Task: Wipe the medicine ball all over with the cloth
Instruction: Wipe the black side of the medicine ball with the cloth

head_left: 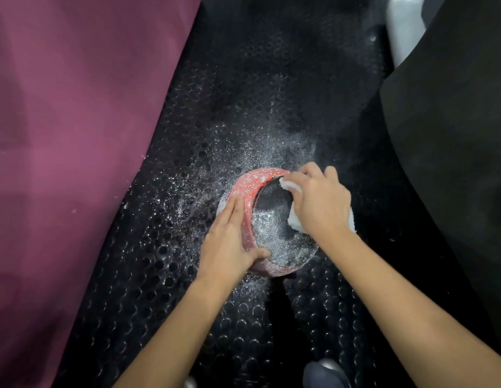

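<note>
Along the left edge of the studded black floor mat [165, 275] lies a maroon pad [70, 121], slanting toward the near left corner. Near the middle of the mat sits the medicine ball [271, 233], red around its side with a dark textured panel facing up, dusted with white powder that also speckles the mat around it. On the ball's left side the left hand [229, 242] rests with fingers straight and flat and its thumb hooked over the near edge of the dark panel. On the ball's right side the right hand [319, 203] is curled around a bunched white cloth [295, 222], pressing it onto the panel. Along the mat's right edge stands a black padded block [453, 135].
</note>
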A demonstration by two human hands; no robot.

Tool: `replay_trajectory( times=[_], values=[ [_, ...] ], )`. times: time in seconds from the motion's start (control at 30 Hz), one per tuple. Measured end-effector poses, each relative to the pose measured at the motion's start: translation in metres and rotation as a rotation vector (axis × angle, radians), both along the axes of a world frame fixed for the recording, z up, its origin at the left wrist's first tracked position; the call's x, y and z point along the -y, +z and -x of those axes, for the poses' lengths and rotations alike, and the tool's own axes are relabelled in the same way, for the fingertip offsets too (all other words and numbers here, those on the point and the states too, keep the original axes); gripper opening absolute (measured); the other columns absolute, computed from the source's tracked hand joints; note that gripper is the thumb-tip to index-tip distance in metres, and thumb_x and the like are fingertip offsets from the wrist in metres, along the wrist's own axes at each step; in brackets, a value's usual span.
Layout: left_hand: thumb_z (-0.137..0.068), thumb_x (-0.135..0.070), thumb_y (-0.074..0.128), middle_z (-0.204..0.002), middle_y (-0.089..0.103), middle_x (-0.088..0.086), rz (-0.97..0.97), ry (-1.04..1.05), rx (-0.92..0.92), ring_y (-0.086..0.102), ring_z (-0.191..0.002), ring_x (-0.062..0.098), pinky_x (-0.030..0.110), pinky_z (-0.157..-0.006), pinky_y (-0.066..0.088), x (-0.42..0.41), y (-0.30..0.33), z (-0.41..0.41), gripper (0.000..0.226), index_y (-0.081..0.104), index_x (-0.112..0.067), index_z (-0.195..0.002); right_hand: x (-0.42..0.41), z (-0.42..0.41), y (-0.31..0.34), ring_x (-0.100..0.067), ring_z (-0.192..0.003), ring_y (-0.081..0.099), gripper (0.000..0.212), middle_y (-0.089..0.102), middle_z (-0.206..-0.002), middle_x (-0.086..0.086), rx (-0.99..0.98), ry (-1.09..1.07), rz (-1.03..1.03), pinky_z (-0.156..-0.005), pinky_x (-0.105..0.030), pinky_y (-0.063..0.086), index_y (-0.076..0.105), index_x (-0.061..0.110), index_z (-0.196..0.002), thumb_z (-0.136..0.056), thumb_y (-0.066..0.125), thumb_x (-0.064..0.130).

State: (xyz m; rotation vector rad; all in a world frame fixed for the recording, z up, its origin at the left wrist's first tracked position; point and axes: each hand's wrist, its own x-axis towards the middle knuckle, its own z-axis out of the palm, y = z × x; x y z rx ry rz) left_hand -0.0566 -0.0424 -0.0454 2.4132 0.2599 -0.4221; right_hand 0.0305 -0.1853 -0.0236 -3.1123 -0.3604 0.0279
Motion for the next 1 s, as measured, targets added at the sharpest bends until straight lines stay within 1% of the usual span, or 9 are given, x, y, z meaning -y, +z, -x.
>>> replay_trajectory(
  times=[0.2, 0.37, 0.47, 0.57, 0.63, 0.7, 0.77, 0.9, 1.0],
  values=[
    [-0.07, -0.054, 0.074, -0.163, 0.005, -0.006, -0.072, -0.09, -0.016, 0.011, -0.149, 0.017, 0.037, -0.119, 0.013, -0.005, 0.017, -0.023, 0.116, 0.003, -0.022, -0.156, -0.012, 0.003, -0.005, -0.021, -0.102, 0.043, 0.031, 0.051, -0.116, 0.007, -0.003, 0.008, -0.084, -0.06, -0.029, 0.031, 0.059, 0.03, -0.121, -0.095, 0.048, 0.017],
    [-0.07, -0.048, 0.079, -0.162, 0.013, -0.006, -0.145, -0.13, -0.008, 0.019, -0.147, 0.013, 0.035, -0.117, 0.023, -0.01, 0.022, -0.027, 0.113, 0.012, -0.017, -0.155, -0.025, 0.013, -0.002, -0.024, -0.089, 0.051, 0.023, 0.06, -0.102, 0.004, 0.021, 0.067, -0.203, -0.053, -0.028, 0.03, 0.071, 0.03, -0.098, -0.083, 0.067, 0.013],
    [-0.072, -0.045, 0.08, -0.162, 0.01, -0.01, -0.106, -0.097, -0.008, 0.017, -0.147, 0.009, 0.031, -0.117, 0.02, -0.015, 0.023, -0.018, 0.11, 0.012, -0.02, -0.155, -0.015, 0.008, -0.005, -0.02, -0.103, 0.045, 0.028, 0.054, -0.118, 0.009, -0.057, 0.073, -0.208, -0.063, -0.029, 0.034, 0.063, 0.037, -0.115, -0.094, 0.054, 0.021],
    [-0.073, -0.044, 0.078, -0.162, 0.009, -0.01, -0.095, -0.106, 0.004, 0.014, -0.148, 0.009, 0.03, -0.117, 0.017, -0.013, 0.024, -0.015, 0.109, 0.01, -0.021, -0.155, -0.002, -0.002, -0.004, -0.018, -0.106, 0.043, 0.028, 0.054, -0.118, 0.012, -0.119, -0.148, -0.321, -0.069, -0.029, 0.033, 0.061, 0.044, -0.117, -0.098, 0.049, 0.027],
    [-0.073, -0.045, 0.078, -0.162, 0.01, -0.009, -0.109, -0.112, 0.0, 0.014, -0.148, 0.01, 0.031, -0.118, 0.017, -0.01, 0.023, -0.016, 0.11, 0.01, -0.019, -0.155, -0.007, 0.002, 0.0, -0.02, -0.107, 0.043, 0.028, 0.054, -0.119, 0.01, -0.102, -0.131, -0.251, -0.068, -0.03, 0.034, 0.061, 0.04, -0.119, -0.096, 0.05, 0.026],
    [-0.073, -0.045, 0.078, -0.162, 0.01, -0.009, -0.118, -0.109, -0.001, 0.014, -0.148, 0.01, 0.031, -0.118, 0.019, -0.009, 0.022, -0.014, 0.11, 0.01, -0.019, -0.155, -0.013, 0.012, 0.0, -0.02, -0.107, 0.043, 0.031, 0.052, -0.122, 0.008, -0.084, 0.004, -0.163, -0.065, -0.029, 0.034, 0.06, 0.035, -0.12, -0.092, 0.057, 0.024],
    [-0.074, -0.045, 0.077, -0.162, 0.008, -0.011, -0.106, -0.097, -0.006, 0.014, -0.147, 0.008, 0.031, -0.118, 0.02, -0.011, 0.023, -0.01, 0.109, 0.008, -0.021, -0.155, -0.008, 0.014, -0.002, -0.019, -0.108, 0.043, 0.031, 0.052, -0.123, 0.009, -0.086, 0.053, -0.176, -0.066, -0.029, 0.034, 0.06, 0.038, -0.121, -0.092, 0.057, 0.024],
    [-0.076, -0.046, 0.074, -0.161, 0.005, -0.014, -0.102, -0.097, -0.019, 0.012, -0.148, 0.008, 0.034, -0.118, 0.016, -0.009, 0.026, -0.006, 0.108, 0.004, -0.024, -0.155, 0.007, 0.003, -0.005, -0.019, -0.107, 0.044, 0.026, 0.056, -0.119, 0.011, -0.137, -0.197, -0.297, -0.069, -0.029, 0.034, 0.063, 0.042, -0.115, -0.098, 0.049, 0.027],
    [-0.075, -0.048, 0.074, -0.162, 0.005, -0.011, -0.121, -0.09, -0.025, 0.013, -0.148, 0.011, 0.037, -0.118, 0.019, -0.004, 0.025, -0.008, 0.109, 0.004, -0.021, -0.155, -0.02, 0.012, 0.004, -0.02, -0.107, 0.044, 0.03, 0.052, -0.121, 0.007, -0.065, -0.008, -0.106, -0.067, -0.028, 0.035, 0.06, 0.031, -0.12, -0.091, 0.058, 0.025]
  ],
)
